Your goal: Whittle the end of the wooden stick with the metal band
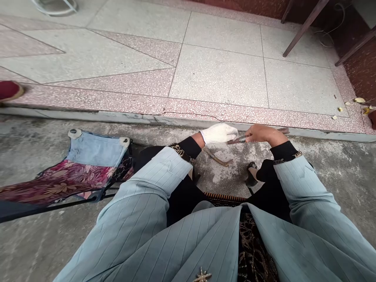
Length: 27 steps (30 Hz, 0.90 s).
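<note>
My R grip [261, 134] is clenched round the tool [242, 139], its tip by my gloved L grip [219, 134]; can't tell what that 1 holds. Steady control needs R firm, w/ L fingers clear of the tip.

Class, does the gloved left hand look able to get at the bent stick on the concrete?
Probably yes: the bent stick lies close to the gloved left hand, and nothing visible covers the stick's outer end.
</note>
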Each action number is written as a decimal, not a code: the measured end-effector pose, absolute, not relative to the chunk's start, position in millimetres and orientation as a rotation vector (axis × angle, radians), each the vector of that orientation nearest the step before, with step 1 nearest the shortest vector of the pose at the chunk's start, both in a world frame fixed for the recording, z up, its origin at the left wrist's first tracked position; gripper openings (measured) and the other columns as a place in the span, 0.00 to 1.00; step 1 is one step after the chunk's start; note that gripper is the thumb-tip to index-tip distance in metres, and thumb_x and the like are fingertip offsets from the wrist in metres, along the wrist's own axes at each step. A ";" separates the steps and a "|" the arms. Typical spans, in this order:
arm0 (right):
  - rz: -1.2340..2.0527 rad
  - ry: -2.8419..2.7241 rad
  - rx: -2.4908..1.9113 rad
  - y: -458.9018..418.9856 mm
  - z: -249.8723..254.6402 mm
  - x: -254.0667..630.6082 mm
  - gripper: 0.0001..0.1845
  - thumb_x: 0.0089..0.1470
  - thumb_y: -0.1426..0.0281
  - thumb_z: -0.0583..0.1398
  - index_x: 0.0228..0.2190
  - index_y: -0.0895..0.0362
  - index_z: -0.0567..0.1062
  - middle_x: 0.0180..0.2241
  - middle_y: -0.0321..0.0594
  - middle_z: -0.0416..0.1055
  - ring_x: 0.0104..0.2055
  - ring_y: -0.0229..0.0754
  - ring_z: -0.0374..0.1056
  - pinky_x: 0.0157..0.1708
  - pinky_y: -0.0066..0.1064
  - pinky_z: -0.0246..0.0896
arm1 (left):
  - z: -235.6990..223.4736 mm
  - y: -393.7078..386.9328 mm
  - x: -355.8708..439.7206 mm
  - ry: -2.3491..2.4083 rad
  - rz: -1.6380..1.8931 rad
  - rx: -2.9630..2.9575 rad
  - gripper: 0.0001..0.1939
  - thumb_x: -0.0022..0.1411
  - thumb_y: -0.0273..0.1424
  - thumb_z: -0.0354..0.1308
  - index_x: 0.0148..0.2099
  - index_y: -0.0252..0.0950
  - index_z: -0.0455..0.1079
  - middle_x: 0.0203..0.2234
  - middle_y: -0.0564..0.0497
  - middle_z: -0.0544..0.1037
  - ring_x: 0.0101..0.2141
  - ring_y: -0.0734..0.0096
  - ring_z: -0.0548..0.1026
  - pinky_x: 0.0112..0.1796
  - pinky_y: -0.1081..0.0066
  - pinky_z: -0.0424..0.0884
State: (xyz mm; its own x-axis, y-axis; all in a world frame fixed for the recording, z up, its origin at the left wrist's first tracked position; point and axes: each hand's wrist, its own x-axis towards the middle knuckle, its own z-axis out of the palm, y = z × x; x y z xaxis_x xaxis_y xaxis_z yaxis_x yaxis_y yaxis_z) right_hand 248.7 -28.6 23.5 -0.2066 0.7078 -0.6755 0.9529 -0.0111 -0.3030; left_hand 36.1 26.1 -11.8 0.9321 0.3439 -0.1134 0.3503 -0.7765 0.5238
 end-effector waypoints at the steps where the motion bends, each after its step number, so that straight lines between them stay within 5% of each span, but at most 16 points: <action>1: -1.213 1.950 1.598 -30.3 23.9 247.9 0.11 0.54 0.66 0.61 0.36 0.56 0.82 0.28 0.40 0.74 0.28 0.39 0.65 0.30 0.31 0.53 | -11.3 28.9 33.8 0.458 -0.002 2.510 0.17 0.67 0.34 0.48 0.47 0.34 0.75 0.35 0.48 0.80 0.34 0.69 0.75 0.36 0.74 0.64; 6: -1.863 2.062 1.292 -38.3 38.3 256.3 0.21 0.51 0.57 0.65 0.44 0.55 0.82 0.28 0.35 0.74 0.27 0.34 0.62 0.29 0.28 0.55 | -10.9 36.8 27.8 0.412 0.110 2.206 0.17 0.67 0.36 0.50 0.48 0.32 0.74 0.39 0.48 0.80 0.36 0.72 0.75 0.39 0.76 0.66; 12: -2.105 2.211 2.029 -41.2 51.5 267.0 0.20 0.52 0.54 0.65 0.29 0.60 0.78 0.23 0.35 0.68 0.24 0.32 0.59 0.25 0.26 0.53 | -7.1 27.8 33.2 0.448 0.192 1.733 0.19 0.68 0.43 0.51 0.44 0.33 0.73 0.21 0.55 0.67 0.20 0.80 0.61 0.24 0.78 0.60; 16: -2.117 2.178 2.404 -38.4 48.4 265.4 0.20 0.49 0.54 0.67 0.26 0.59 0.73 0.23 0.36 0.68 0.22 0.32 0.58 0.23 0.26 0.53 | -6.5 19.0 37.5 0.382 0.182 1.696 0.18 0.67 0.43 0.52 0.42 0.33 0.73 0.24 0.53 0.69 0.21 0.80 0.60 0.23 0.77 0.57; 21: -1.640 2.149 2.639 -30.8 41.1 270.9 0.15 0.53 0.59 0.64 0.29 0.61 0.75 0.23 0.38 0.68 0.22 0.33 0.58 0.23 0.28 0.53 | -2.5 11.5 38.2 0.433 0.210 1.940 0.17 0.67 0.39 0.49 0.42 0.34 0.74 0.36 0.50 0.77 0.29 0.76 0.69 0.32 0.74 0.64; 25: -0.821 2.146 2.578 -35.5 35.3 266.1 0.13 0.56 0.63 0.60 0.36 0.60 0.80 0.26 0.40 0.70 0.26 0.37 0.61 0.27 0.31 0.52 | 4.2 5.4 33.7 0.616 0.200 2.359 0.17 0.68 0.36 0.47 0.45 0.35 0.75 0.36 0.49 0.79 0.36 0.68 0.75 0.38 0.71 0.65; 27: -0.687 2.075 2.384 -42.2 32.3 258.0 0.13 0.57 0.64 0.59 0.36 0.58 0.81 0.27 0.42 0.71 0.27 0.39 0.61 0.28 0.32 0.51 | 7.8 2.3 29.6 0.709 0.146 2.557 0.17 0.68 0.37 0.46 0.47 0.37 0.75 0.35 0.48 0.79 0.35 0.66 0.75 0.36 0.70 0.64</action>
State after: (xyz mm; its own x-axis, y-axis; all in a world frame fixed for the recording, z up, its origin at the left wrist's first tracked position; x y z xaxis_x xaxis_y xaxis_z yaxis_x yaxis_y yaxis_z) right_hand 258.0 -42.2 32.3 0.0885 0.9635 -0.2527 0.9240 -0.1742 -0.3406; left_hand 29.6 2.3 7.8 0.8602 0.5094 -0.0241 0.4582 -0.7512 0.4752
